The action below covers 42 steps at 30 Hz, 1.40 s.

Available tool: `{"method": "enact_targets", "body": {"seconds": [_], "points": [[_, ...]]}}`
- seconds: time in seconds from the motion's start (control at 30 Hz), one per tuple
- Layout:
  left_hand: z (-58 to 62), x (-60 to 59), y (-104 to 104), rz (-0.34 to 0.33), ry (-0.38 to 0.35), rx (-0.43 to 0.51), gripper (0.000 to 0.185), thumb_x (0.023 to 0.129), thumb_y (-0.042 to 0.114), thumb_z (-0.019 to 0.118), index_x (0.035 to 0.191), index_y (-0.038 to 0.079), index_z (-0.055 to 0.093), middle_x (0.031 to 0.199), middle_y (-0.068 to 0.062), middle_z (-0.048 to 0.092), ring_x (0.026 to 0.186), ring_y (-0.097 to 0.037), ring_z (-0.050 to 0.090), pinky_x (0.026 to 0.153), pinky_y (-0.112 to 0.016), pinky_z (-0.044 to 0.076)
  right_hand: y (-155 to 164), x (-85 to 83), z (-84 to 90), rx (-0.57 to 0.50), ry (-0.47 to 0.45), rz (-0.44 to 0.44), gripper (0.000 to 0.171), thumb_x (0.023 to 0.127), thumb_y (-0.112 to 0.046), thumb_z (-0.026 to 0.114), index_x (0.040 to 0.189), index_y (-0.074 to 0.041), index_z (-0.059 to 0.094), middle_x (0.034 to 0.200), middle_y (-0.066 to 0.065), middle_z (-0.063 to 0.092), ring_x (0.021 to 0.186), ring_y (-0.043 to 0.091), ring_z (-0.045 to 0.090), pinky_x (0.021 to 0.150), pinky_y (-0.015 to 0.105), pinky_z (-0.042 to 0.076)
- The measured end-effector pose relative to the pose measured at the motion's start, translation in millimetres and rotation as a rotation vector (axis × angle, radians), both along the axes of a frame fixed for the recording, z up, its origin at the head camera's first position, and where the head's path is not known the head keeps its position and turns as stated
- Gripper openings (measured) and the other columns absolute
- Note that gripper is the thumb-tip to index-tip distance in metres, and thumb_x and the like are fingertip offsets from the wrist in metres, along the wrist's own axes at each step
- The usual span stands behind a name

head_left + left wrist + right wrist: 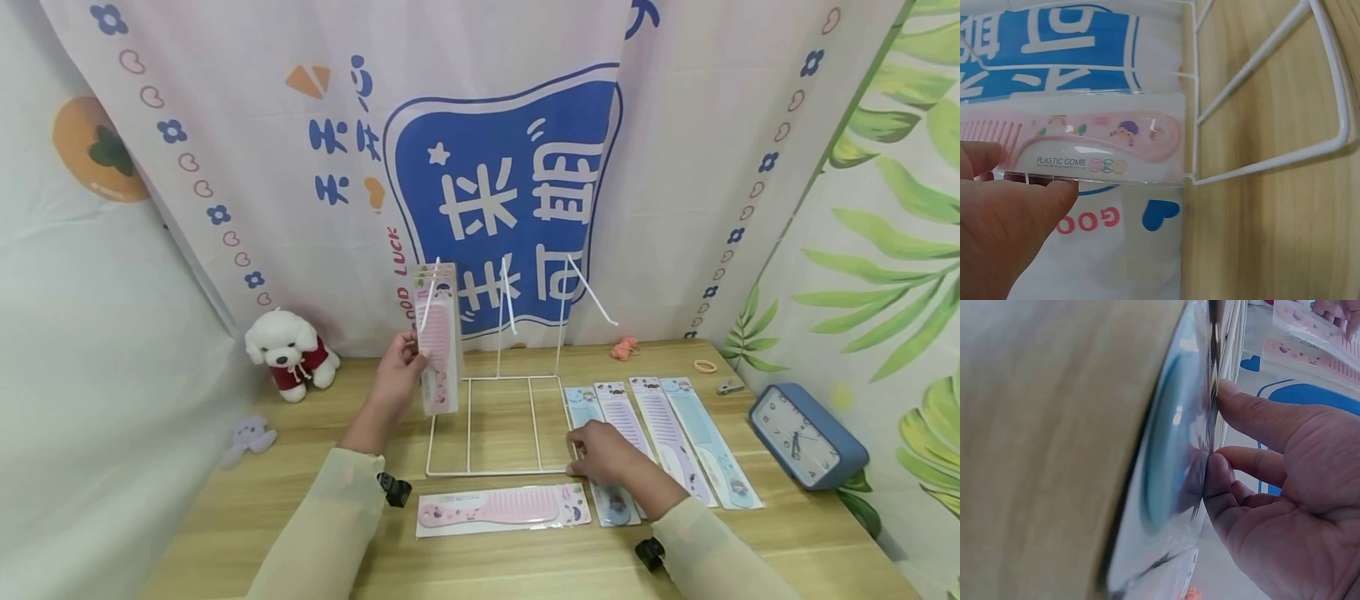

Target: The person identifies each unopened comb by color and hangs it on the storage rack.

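Observation:
A white wire rack [495, 427] stands mid-table, its hooks pointing toward me. My left hand [411, 360] pinches the side of a pink comb package [438, 346] that hangs upright at the rack's left hook. In the left wrist view my thumb lies on the clear front of this package [1097, 147], beside the rack's wire [1260, 150]. My right hand [577, 454] rests on a blue comb package [588, 408] lying flat to the right of the rack. The right wrist view shows its fingertips [1217, 465] touching that package's edge [1172, 469]. Another pink comb package [502, 507] lies flat in front of the rack.
Three more comb packages [675, 433] lie in a row right of the blue one. A blue clock [806, 437] sits at the right edge and a white plush dog [288, 354] at the back left. A rubber band [705, 365] and a pink hair tie [624, 347] lie near the printed curtain.

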<state>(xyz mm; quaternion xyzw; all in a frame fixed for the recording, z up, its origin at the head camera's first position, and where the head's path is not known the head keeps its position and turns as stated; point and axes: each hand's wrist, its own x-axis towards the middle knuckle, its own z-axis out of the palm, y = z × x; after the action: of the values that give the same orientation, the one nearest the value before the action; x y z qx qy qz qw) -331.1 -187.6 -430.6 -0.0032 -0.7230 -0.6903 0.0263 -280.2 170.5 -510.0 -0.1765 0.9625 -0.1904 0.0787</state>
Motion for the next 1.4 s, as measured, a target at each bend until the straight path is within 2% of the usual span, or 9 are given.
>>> {"method": "enact_targets", "body": {"seconds": [0.13,0.3,0.43,0.87,1.0,1.1,1.17,1.27,1.4], "points": [[-6.9,-6.4,-0.5,0.030,-0.007,-0.012,0.031,0.113,0.006,0.053,0.144,0.002,0.050,0.143,-0.022,0.061,0.124,-0.027,0.060,0.113,-0.045,0.051,1.0,0.2,-1.4,-0.010,0.005,0.001,0.043,0.090,-0.021,0.091,0.073,-0.014,0.052,0.070,-0.001,0.043,0.065,0.015,0.043,0.061,0.029,0.032],[-16.4,-13.6,-2.7,0.047,-0.008,-0.011,0.025,0.113,0.004,0.052,0.138,0.000,0.051,0.138,-0.021,0.057,0.127,-0.032,0.057,0.120,-0.055,0.048,0.9,-0.7,-3.8,-0.019,-0.008,-0.008,0.042,0.090,-0.021,0.091,0.074,-0.013,0.054,0.070,0.000,0.043,0.065,0.015,0.042,0.061,0.029,0.032],[-22.0,-18.6,-3.9,0.045,-0.006,-0.010,0.024,0.114,0.004,0.052,0.137,-0.002,0.050,0.137,-0.022,0.056,0.128,-0.035,0.058,0.121,-0.057,0.049,1.2,-1.1,-4.1,-0.016,-0.016,-0.011,0.039,0.091,-0.022,0.091,0.076,-0.013,0.056,0.072,0.001,0.045,0.067,0.016,0.044,0.063,0.030,0.034],[-24.6,-20.8,-6.4,0.027,-0.031,-0.096,0.027,0.114,0.013,0.057,0.138,0.003,0.052,0.146,-0.024,0.056,0.139,-0.039,0.056,0.122,-0.055,0.050,3.1,-0.6,-3.2,-0.035,-0.021,-0.019,0.039,0.091,-0.021,0.091,0.076,-0.012,0.056,0.072,0.001,0.046,0.066,0.016,0.045,0.062,0.030,0.034],[-29.8,-10.8,-14.9,0.077,-0.002,-0.234,0.028,0.113,0.017,0.061,0.135,0.002,0.054,0.145,-0.023,0.059,0.138,-0.037,0.057,0.122,-0.053,0.049,2.5,0.1,-5.4,-0.049,-0.030,-0.010,0.040,0.092,-0.021,0.090,0.076,-0.013,0.054,0.070,0.000,0.045,0.065,0.015,0.044,0.060,0.029,0.034],[-38.2,1.3,-25.8,0.127,0.041,-0.344,0.029,0.110,0.016,0.064,0.132,-0.002,0.057,0.136,-0.023,0.063,0.131,-0.037,0.060,0.118,-0.051,0.050,1.1,0.4,-6.3,-0.047,-0.031,-0.001,0.040,0.092,-0.022,0.090,0.076,-0.014,0.055,0.071,0.000,0.045,0.065,0.015,0.044,0.061,0.029,0.034],[-42.7,10.1,-32.5,0.132,0.049,-0.394,0.029,0.109,0.015,0.067,0.130,-0.002,0.059,0.129,-0.022,0.066,0.124,-0.034,0.062,0.112,-0.046,0.053,0.7,0.4,-5.6,-0.042,-0.027,0.005,0.040,0.092,-0.022,0.090,0.076,-0.014,0.055,0.070,-0.001,0.045,0.065,0.015,0.044,0.061,0.029,0.035],[-43.2,26.7,-36.0,0.082,0.031,-0.423,0.027,0.106,0.013,0.071,0.127,-0.001,0.062,0.123,-0.018,0.068,0.115,-0.029,0.064,0.101,-0.038,0.056,1.0,0.4,-3.7,-0.031,-0.017,0.005,0.039,0.092,-0.022,0.090,0.076,-0.013,0.056,0.071,0.000,0.046,0.066,0.015,0.045,0.061,0.030,0.035],[-43.8,56.3,-29.1,-0.070,0.022,-0.463,0.025,0.102,0.008,0.075,0.124,0.004,0.063,0.120,-0.015,0.069,0.109,-0.023,0.066,0.096,-0.032,0.058,1.9,0.1,-2.8,-0.023,-0.012,0.004,0.039,0.092,-0.022,0.090,0.077,-0.013,0.056,0.071,0.000,0.046,0.066,0.015,0.045,0.061,0.030,0.036]]}}
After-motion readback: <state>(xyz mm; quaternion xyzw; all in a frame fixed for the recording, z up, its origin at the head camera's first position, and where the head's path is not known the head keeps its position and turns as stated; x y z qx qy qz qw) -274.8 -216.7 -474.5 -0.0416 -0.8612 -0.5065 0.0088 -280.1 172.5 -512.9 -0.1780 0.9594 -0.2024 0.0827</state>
